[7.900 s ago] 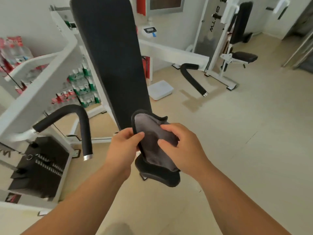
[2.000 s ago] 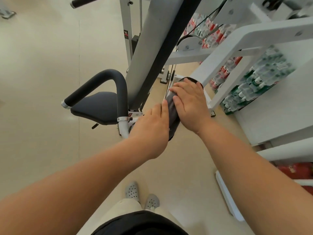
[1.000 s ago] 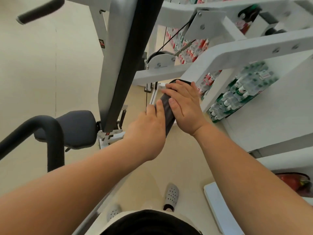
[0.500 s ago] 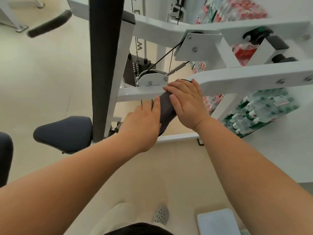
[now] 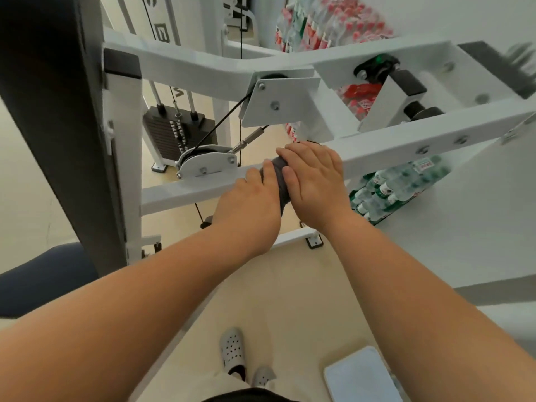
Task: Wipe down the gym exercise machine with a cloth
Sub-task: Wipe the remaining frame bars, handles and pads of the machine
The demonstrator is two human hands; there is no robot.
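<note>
1. On my far left stands the tall black padded backrest (image 5: 55, 134) of the white steel gym machine (image 5: 377, 146), upright, with the dark seat pad (image 5: 49, 274) low beside it; I touch neither.
2. Just right of that, the black weight stack (image 5: 171, 134) and the white pulley housing (image 5: 207, 163) sit behind the lower white crossbar (image 5: 185, 192), cable running up from the pulley.
3. My left hand (image 5: 246, 210) is curled shut around the near end of the dark grey rolled cloth (image 5: 280, 181), fingers wrapped over it at the crossbar.
4. The cloth lies between my two hands, bunched into a thick roll, its long axis running away from me and slightly up; most of it is hidden under my palms.
5. My right hand (image 5: 314, 181) presses flat on the far part of the cloth, fingers spread forward and closed down on it.
6. The key relation: the bar's length runs left and right across the cloth, and the unwiped reach stretches off to my right, so I judge my right hand is the nearer one to lead.
7. Far right, shrink-wrapped water bottles (image 5: 397, 184) are stacked behind the frame, well clear of my hands.
</note>
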